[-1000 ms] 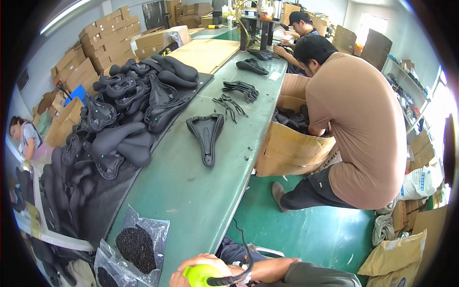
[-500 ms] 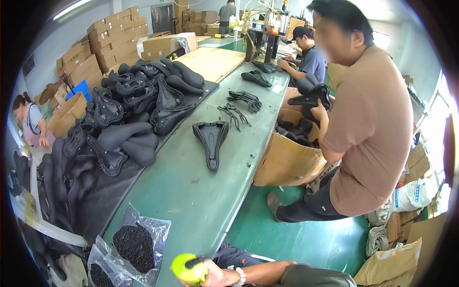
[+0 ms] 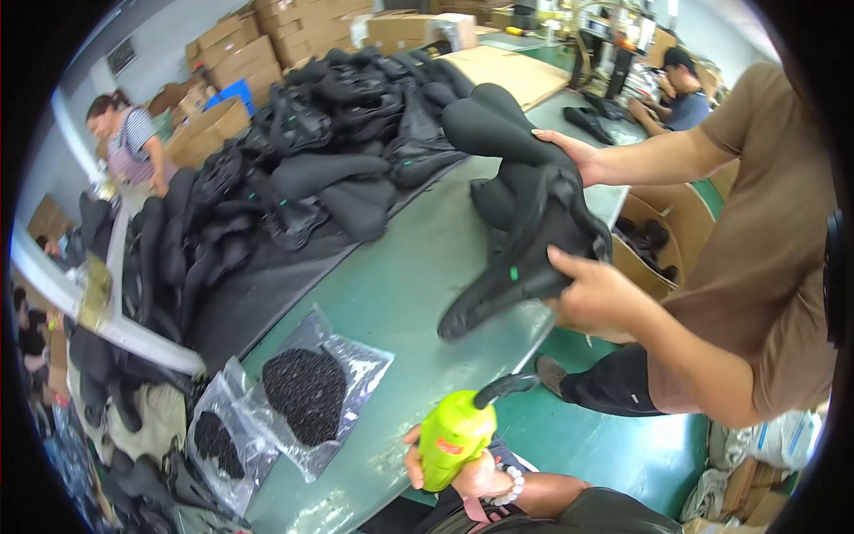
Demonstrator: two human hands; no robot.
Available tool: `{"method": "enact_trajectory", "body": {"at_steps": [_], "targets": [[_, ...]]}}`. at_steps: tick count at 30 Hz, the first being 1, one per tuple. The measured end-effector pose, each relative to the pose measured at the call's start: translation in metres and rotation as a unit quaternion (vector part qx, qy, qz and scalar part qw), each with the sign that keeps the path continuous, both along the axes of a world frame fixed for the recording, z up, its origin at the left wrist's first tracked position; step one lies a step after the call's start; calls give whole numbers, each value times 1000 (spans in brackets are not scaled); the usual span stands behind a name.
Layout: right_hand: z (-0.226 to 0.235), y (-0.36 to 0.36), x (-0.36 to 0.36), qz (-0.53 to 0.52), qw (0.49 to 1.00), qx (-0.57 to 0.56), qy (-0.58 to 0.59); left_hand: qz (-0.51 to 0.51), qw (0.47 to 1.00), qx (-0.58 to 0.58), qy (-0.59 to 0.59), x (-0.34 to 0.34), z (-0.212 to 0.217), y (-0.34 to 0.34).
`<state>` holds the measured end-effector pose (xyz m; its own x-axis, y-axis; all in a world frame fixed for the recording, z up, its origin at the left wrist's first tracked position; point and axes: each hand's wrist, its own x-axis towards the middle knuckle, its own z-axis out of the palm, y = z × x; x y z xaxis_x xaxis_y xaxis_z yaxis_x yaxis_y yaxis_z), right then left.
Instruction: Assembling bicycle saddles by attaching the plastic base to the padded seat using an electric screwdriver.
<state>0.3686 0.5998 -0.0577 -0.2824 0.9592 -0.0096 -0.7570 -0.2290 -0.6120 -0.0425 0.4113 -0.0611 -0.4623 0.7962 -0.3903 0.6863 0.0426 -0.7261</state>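
A lime-green plastic power tool with a black trigger handle (image 3: 455,436) sits low in the frame, just off the near edge of the long green surface (image 3: 400,294), gripped by one of the person's own hands (image 3: 471,472); which one it is cannot be told, and the other is out of sight. Two clear plastic bags of black granules (image 3: 307,392) lie just left. A co-worker in a brown shirt (image 3: 765,267) holds a stack of black bicycle saddles (image 3: 534,222) with both hands; many more saddles (image 3: 294,169) are heaped beyond.

Right hand (image 3: 476,467) around a green power tool (image 3: 454,436) beside the green table (image 3: 409,276).
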Motion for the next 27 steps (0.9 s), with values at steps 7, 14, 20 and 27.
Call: {"method": "enact_trajectory", "body": {"at_steps": [7,14,20,27], "targets": [[-16,-8,-11,63,996,0,-66,82,883,3,463,-170,-2,-120],[-10,-9,-10,77,993,41,-81,85,750,-49,654,-268,12,-225],[-11,-14,-8,54,994,51,-76,102,831,-57,544,-254,-6,-247],[-10,-17,0,51,994,54,-85,95,906,-47,410,-242,-15,-226]]}}
